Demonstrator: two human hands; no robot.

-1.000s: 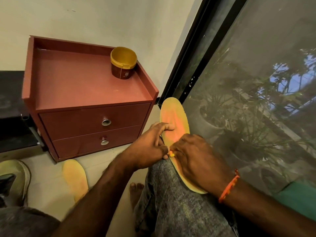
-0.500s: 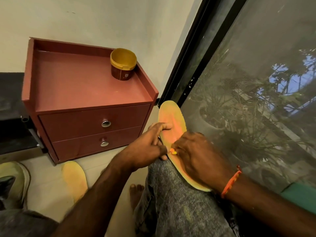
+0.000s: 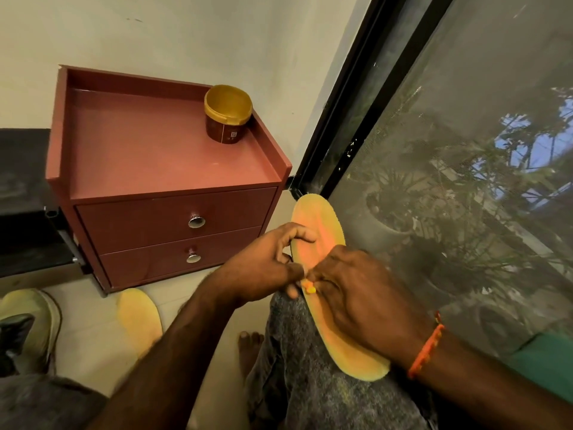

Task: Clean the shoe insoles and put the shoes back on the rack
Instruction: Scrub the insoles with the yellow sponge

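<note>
Insole [image 3: 319, 231] lower now, under right hand [image 3: 356, 293]

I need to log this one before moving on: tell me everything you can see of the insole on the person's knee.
The insole is yellow-orange, foam-like, with a pinker patch near the toe. It lies face up along the grey-trousered knee, toe toward the window frame. The left hand grips its left edge; the right hand rests across its middle, pinching a small yellow-orange bit against it.
</note>
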